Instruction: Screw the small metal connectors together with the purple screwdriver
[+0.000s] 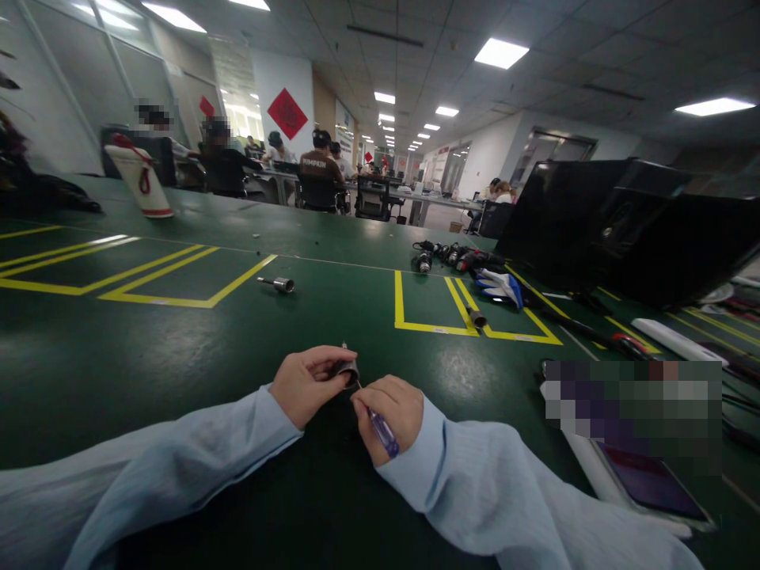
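My left hand (309,384) is closed around a small dark metal cylindrical part (347,370), held just above the green table (178,356). My right hand (389,412) is closed on a small screwdriver with a translucent purple handle (383,431); its thin shaft points up-left into the part. The two hands touch near the table's front middle. Both forearms wear light blue sleeves.
A similar metal part (279,283) lies beyond on the left, another (476,318) inside yellow floor-tape boxes. Gloves (502,286) and several parts (451,255) lie at the right back, black cases (623,229) behind them. A paper cup (142,180) stands far left. A tablet (650,484) lies at right. People sit in the background.
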{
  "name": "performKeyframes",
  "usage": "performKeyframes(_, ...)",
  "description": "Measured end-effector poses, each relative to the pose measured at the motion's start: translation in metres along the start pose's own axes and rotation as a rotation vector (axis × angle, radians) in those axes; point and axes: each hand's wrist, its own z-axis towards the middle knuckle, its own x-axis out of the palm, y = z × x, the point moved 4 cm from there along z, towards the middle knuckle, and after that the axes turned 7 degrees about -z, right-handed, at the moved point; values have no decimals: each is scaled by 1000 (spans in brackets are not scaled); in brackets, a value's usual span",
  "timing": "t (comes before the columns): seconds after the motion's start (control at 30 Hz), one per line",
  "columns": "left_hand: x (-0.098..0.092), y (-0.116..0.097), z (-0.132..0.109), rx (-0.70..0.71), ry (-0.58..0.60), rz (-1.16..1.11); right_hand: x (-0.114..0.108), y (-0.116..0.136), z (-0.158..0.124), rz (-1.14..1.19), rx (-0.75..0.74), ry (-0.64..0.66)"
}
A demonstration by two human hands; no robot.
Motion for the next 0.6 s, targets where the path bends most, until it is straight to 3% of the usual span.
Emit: performKeyframes(0.6,-2,1,1,-55,53,-59,3,-2,-5,98,18,72)
